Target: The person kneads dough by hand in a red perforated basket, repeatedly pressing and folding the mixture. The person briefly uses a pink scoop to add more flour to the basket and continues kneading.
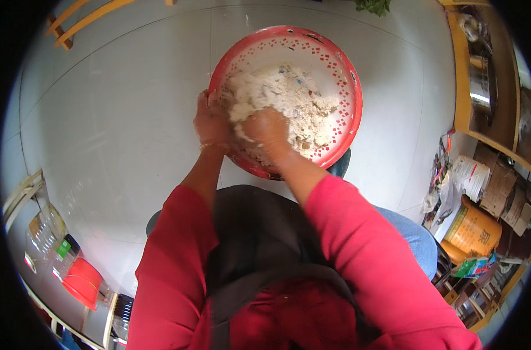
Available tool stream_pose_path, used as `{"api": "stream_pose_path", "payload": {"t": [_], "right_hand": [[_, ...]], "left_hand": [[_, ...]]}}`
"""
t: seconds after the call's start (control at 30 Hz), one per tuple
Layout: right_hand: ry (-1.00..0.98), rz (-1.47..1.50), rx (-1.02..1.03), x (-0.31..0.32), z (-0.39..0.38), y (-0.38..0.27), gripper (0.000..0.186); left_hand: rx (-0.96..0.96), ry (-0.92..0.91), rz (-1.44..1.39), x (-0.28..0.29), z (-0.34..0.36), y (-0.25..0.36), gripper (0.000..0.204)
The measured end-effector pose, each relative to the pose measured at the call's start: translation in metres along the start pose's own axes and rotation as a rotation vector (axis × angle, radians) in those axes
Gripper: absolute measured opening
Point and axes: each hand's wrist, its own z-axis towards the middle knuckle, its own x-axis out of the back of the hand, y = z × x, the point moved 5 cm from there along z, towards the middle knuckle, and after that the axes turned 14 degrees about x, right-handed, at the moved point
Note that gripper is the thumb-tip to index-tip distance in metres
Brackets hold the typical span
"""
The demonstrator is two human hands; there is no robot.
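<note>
We look down on a smooth, pale grey floor [143, 122] of large tiles, their thin joints bent into curves, with a soft sheen of light toward the lower left. Above it, in the upper middle, we have a round basin [357, 99], white inside with a red rim and small red diamond marks, its edge chipped; what bears its weight is hidden from us. In it lies a crumbly, floury mixture [318, 119], heaped toward the left and middle. Our left hand [210, 125] is at the basin's left edge, but blur keeps us from telling whether it grips the rim. Our right hand [268, 128] is down in the mixture, also blurred, its fingertips hidden, so we cannot tell whether they are spread or closed. Our red sleeves [178, 251] flank a dark apron [259, 227]. Around us, the room's things crowd the edges: orange wooden bars [93, 23] at the upper left, a bit of green leaf [373, 6] at the top, and on the right a wooden shelf [463, 87] holding a shiny metal pot [480, 87]. Below that shelf sit a white tub [471, 177], brown cardboard [499, 189] and an orange-yellow bucket [475, 227]. At the lower left, a red container [81, 283] stands near clear plastic ware [46, 227].
</note>
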Motion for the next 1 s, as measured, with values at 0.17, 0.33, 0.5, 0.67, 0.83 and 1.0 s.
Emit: {"api": "stream_pose_path", "payload": {"t": [0.17, 0.33, 0.5, 0.67, 0.83, 1.0], "right_hand": [[0.026, -0.076, 0.021, -0.013, 0.027, -0.02, 0.036], [-0.155, -0.184, 0.051, -0.004, 0.06, -0.009, 0.035], [-0.263, -0.299, 0.116, 0.008, 0.08, -0.001, 0.035], [-0.329, -0.378, 0.243, 0.005, 0.091, 0.018, 0.03], [-0.209, -0.478, 0.314, 0.007, 0.102, 0.025, 0.023], [-0.193, -0.273, 0.332, 0.059, 0.092, 0.016, 0.027]], "left_hand": [[-0.037, 0.012, 0.023, -0.002, 0.006, -0.009, 0.045], [0.009, 0.012, 0.042, 0.0, 0.004, -0.009, 0.041], [-0.023, 0.029, 0.099, 0.002, 0.001, 0.003, 0.039], [-0.104, -0.004, 0.049, 0.002, 0.003, 0.001, 0.039], [-0.106, 0.072, 0.031, 0.0, -0.002, -0.006, 0.039], [-0.001, 0.025, 0.01, -0.002, -0.012, -0.005, 0.04]]}}
